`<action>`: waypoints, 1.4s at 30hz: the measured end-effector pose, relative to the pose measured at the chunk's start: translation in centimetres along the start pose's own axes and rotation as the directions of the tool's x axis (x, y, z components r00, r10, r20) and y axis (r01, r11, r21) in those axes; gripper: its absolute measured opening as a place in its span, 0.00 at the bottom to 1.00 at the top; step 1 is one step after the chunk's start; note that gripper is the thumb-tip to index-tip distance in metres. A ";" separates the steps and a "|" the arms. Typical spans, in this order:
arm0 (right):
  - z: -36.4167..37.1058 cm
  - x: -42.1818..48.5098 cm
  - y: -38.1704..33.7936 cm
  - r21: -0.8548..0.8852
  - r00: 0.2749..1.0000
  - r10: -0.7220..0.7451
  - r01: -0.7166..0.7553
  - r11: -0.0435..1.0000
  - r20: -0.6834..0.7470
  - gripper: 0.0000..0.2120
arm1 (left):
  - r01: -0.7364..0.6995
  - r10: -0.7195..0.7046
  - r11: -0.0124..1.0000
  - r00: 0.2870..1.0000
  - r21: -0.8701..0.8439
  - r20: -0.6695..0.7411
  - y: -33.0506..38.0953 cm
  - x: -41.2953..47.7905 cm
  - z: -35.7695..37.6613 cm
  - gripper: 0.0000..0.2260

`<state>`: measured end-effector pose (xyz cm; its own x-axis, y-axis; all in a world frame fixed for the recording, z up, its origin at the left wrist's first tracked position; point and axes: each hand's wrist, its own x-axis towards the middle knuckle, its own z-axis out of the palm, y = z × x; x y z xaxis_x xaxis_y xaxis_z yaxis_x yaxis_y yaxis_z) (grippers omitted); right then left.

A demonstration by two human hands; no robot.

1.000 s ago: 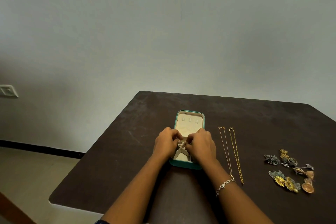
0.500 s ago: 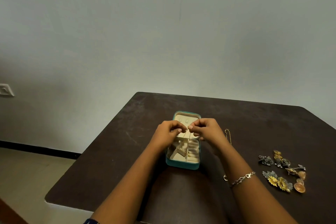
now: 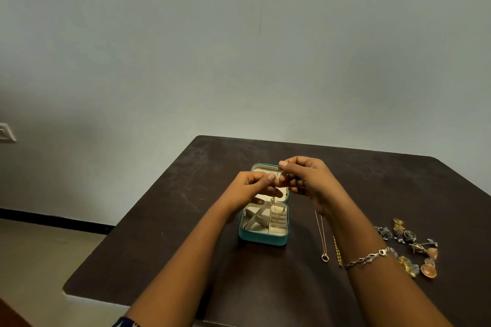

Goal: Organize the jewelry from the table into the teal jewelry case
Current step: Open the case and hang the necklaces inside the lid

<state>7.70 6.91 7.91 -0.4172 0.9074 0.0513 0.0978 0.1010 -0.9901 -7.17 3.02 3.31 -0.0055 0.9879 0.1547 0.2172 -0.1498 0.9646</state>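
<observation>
**Where two hands pinch a gold chain [image 3: 276,176], a teal jewelry case [image 3: 263,237] lies open below**

As the thumb and forefinger of the right hand [image 3: 305,180] nip the top of the chain, the left hand [image 3: 249,188] pinches it slightly lower, and the remaining fingers of both hands are curled in. The chain is hair-thin metal with small beads. It hangs almost straight down, its long axis upright, over the case's right side. Whether its end touches the lining cannot be told.

The case is a small rounded rectangle with its long axis running away from the person. The lid is laid back flat, and the cream lining is soft-looking, with dividers on the left and ridged rolls on the right. It sits on a dark, scuffed table [image 3: 159,220].

To the right, apart from the case, lie two necklaces [image 3: 324,257] and a cluster of ornate earrings [image 3: 409,244], partly hidden by the right forearm. A silver bracelet [image 3: 368,257] circles that wrist.
</observation>
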 end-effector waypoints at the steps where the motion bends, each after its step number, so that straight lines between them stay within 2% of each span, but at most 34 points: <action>1: 0.0 0.0 -0.1 -0.008 1.000 -0.004 0.004 1.000 -0.004 0.06 | -0.004 0.004 1.000 1.000 0.000 0.015 0.2 0.0 0.0 0.09; 6: -0.4 -0.2 -0.3 0.008 1.000 -0.002 0.002 1.000 -0.009 0.06 | -0.004 0.004 0.999 1.000 -0.046 -0.012 0.9 -0.3 -0.5 0.03; 14: -1.6 -0.7 -0.1 -0.061 0.998 0.058 -0.060 0.996 -0.030 0.11 | -0.030 -0.037 0.960 0.972 -0.278 -0.233 2.0 -0.9 -2.3 0.04; 24: -4.2 -1.0 -0.3 0.087 0.994 0.101 -0.098 0.991 -0.033 0.13 | -0.095 -0.122 0.901 0.881 -0.422 -0.458 2.1 -1.2 -3.6 0.07; 31: -5.8 -1.5 -0.1 0.223 0.993 0.114 -0.111 0.969 -0.002 0.09 | -0.044 -0.155 0.912 0.884 -0.408 -0.442 1.8 -1.1 -3.6 0.06; 37: -7.8 -1.9 -0.7 0.424 0.997 0.064 -0.071 0.903 0.031 0.04 | 0.049 -0.184 0.924 0.926 -0.379 -0.329 2.0 -1.2 -2.8 0.07; 42: -8.8 -2.2 -1.1 0.485 0.999 0.024 -0.031 0.874 0.021 0.05 | 0.102 -0.218 0.914 0.940 -0.393 -0.264 2.5 -1.2 -1.7 0.08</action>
<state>16.48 8.42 10.01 -0.4336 0.9008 0.0248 -0.3399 -0.1380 -0.9303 -8.22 1.35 5.93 -0.3101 0.9507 -0.0083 -0.1852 -0.0519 0.9813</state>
